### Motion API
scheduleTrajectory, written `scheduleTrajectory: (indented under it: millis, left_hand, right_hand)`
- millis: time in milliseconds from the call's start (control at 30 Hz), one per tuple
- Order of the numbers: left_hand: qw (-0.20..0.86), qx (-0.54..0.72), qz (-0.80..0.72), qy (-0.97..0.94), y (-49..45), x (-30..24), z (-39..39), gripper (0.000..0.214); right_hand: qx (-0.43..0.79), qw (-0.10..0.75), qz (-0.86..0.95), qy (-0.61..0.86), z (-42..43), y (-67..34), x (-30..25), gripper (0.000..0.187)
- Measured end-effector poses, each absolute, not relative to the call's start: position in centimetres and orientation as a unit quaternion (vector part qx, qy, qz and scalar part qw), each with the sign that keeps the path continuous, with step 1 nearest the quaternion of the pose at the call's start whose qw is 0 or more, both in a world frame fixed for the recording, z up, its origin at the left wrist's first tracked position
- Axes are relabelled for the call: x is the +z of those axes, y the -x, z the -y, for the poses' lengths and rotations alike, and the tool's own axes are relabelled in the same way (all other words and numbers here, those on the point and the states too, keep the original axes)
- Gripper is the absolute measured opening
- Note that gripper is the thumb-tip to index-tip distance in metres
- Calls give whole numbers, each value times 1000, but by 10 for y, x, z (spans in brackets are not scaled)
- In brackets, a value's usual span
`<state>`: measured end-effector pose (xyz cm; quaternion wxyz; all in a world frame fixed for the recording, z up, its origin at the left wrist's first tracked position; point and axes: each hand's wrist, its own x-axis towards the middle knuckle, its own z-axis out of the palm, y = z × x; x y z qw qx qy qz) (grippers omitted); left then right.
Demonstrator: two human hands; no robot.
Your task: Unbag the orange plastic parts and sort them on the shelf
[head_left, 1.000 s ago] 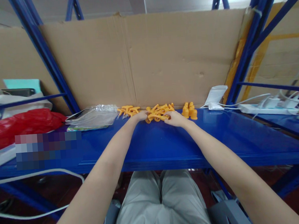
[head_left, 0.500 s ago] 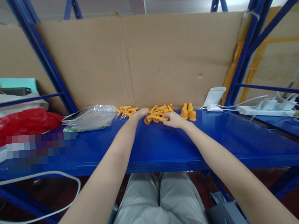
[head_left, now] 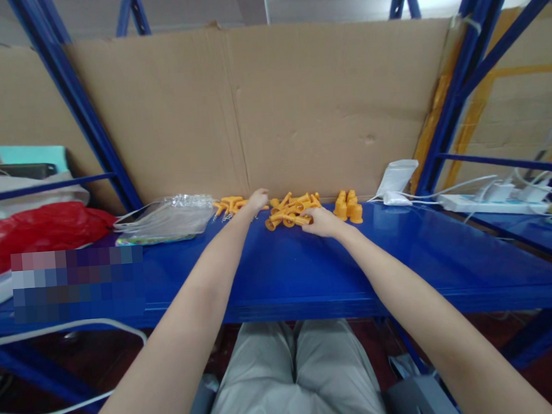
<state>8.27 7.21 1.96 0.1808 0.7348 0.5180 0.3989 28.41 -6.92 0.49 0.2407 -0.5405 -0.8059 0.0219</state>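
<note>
My left hand [head_left: 258, 200] is at the back of the blue table, its fingers curled in, and what they hold, if anything, is hidden. Orange T-shaped handles with metal spirals [head_left: 231, 204] lie beside and partly behind it. In the middle is a pile of orange hollow tubular pieces [head_left: 286, 214], several with round open ends. My right hand [head_left: 322, 222] lies at the pile's right side, thumb and fingers closed around an orange tubular piece [head_left: 301, 220]. Just right of that hand, orange bell-shaped caps [head_left: 346, 207] stand upright in a group.
Clear plastic bags [head_left: 173, 219] lie at the left, with a red bag [head_left: 46, 232] beyond. A white packet [head_left: 398, 182] and a white power strip [head_left: 493, 201] with cables are at the right. Cardboard [head_left: 297, 104] walls the back. The blue table [head_left: 299, 268] has a straight front edge.
My left hand has moved back and slightly left, off the pile's left end, and its fingers are now curled in. The right hand has stayed at the pile.
</note>
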Motion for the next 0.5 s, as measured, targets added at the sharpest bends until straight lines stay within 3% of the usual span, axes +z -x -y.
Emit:
scheduleTrajectory:
  millis: [233,367,500]
  left_hand:
    - [60,368,-456,-808,-84,45,-25,41]
    - [-23,352,-400,-846,-85,24,0,36]
    - [-43,339,-388,-856,-79,-5,8,44]
  right_hand:
    - [-51,313,807,498,55,-289,-1,30]
    - [-83,341,805,478,49,-292,-4,34]
    - [-120,371,802,452,49,-295,-3,34]
